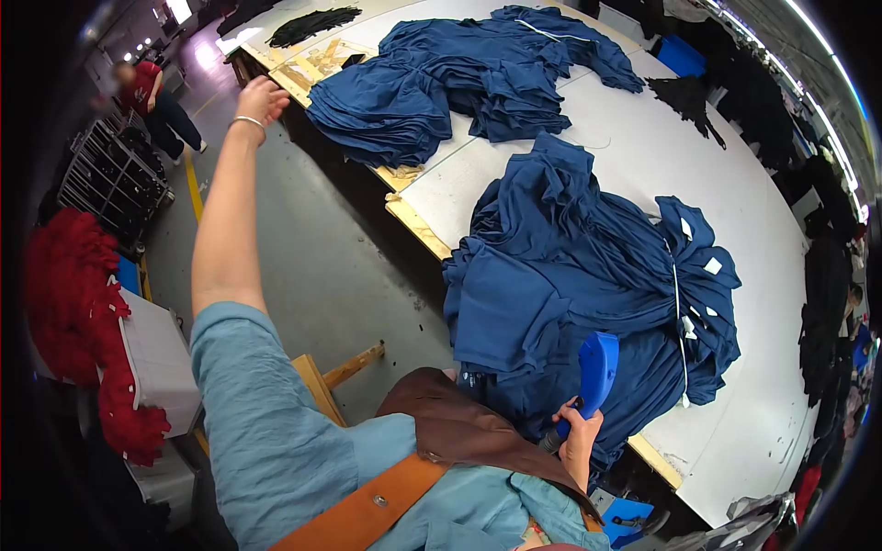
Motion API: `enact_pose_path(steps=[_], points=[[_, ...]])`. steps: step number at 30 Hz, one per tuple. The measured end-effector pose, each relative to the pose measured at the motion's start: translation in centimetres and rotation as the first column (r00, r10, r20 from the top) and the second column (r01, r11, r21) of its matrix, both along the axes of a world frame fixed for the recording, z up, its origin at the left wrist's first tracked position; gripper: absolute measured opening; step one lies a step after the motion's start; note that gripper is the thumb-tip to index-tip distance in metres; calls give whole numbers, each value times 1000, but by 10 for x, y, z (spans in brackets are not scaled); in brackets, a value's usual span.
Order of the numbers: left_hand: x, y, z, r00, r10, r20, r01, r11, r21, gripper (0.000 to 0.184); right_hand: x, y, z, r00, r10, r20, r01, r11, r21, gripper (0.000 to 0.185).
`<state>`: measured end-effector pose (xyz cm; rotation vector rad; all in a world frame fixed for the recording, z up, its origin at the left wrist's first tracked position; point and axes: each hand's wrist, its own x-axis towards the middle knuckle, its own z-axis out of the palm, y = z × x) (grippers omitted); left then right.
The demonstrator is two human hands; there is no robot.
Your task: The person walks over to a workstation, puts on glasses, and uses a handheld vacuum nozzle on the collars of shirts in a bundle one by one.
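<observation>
My left arm is stretched out to the far left, and my left hand (263, 103) hangs in the air beside the table's wooden edge. Its fingers are loosely bent and apart, with nothing visible in them; a bracelet circles the wrist. Low in the middle, my right hand (579, 443) is wrapped around a blue plastic handheld tool (599, 369) with a dark grey, hose-like lower end. The tool's wide head points up over a bundle of navy blue garments (560, 275), tied with a white cord (678, 303). Several white labels show near the cord.
A second navy garment pile (459, 78) lies farther along the white table (763, 266). Black cloth strips (684, 101) rest beyond it. At left are red garments (78, 303), a wire cart (106, 174) and a person (152, 101). A wooden piece (317, 390) stands near my apron.
</observation>
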<state>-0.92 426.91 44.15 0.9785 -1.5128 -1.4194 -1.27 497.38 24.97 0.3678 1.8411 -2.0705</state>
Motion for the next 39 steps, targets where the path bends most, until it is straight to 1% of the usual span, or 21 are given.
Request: enact_pose_path(steps=[1,3,5,6,7,10,13,15,17,18,21,23,25,28,30,31,32,33,34,35,39], points=[[-4,13,-8,1000,17,25,-18,1000,11,32,1,0,1,1000,-5,0,5,1000,2,14],[-8,19,-40,992,-103,77,97,993,73,26,3,-2,3,1000,-13,-3,13,1000,7,14],[-16,39,-83,981,-151,122,133,981,140,19,1,3,-5,1000,7,-2,-7,1000,-3,14],[-19,48,-108,970,-182,159,154,973,174,18,0,3,-7,999,33,1,-33,999,-17,14],[-19,65,-135,950,-239,201,193,955,223,18,0,3,-6,1000,21,0,-21,1000,-21,14],[-14,115,-222,850,-434,300,307,870,387,17,0,-1,-3,999,34,0,-34,999,-18,14],[-7,173,-303,714,-619,325,398,742,539,16,0,0,-1,999,30,-13,-29,999,34,14],[-3,214,-336,644,-685,342,402,683,610,16,1,-1,-5,999,39,-10,-38,999,33,14],[-4,252,-344,562,-719,408,379,663,645,32,-1,-1,-5,999,42,-2,-42,998,45,14],[-5,266,-362,614,-714,336,367,636,679,32,-1,-1,-4,999,43,0,-43,998,52,14],[-12,300,-392,620,-743,254,413,584,699,31,1,-8,2,998,64,-6,-64,997,51,14],[-17,314,-396,626,-752,206,435,557,708,30,4,-7,10,999,37,-5,-36,998,59,15],[-25,328,-403,633,-762,138,467,518,716,29,4,-1,3,1000,29,10,-29,999,24,15],[-34,345,-401,656,-755,1,512,446,734,29,5,11,0,1000,4,12,-5,998,62,12],[-44,353,-395,661,-743,-107,551,383,742,28,10,15,2,1000,-18,-10,18,1000,13,11],[-47,359,-392,654,-743,-146,566,352,745,28,15,18,2,994,-108,20,108,994,21,11],[-49,368,-390,646,-741,-182,578,319,751,28,18,22,0,994,-102,29,101,994,42,11],[-50,375,-389,630,-749,-205,588,287,756,27,23,26,-2,996,-86,34,84,994,63,11],[-43,384,-389,617,-756,-217,588,260,766,27,29,29,-3,988,-148,52,144,987,75,11],[-31,393,-389,610,-760,-225,583,238,777,27,34,31,-6,984,-167,57,162,984,76,11],[13,425,-377,545,-807,-227,553,142,821,26,36,39,-6,983,-171,71,165,983,87,11]])
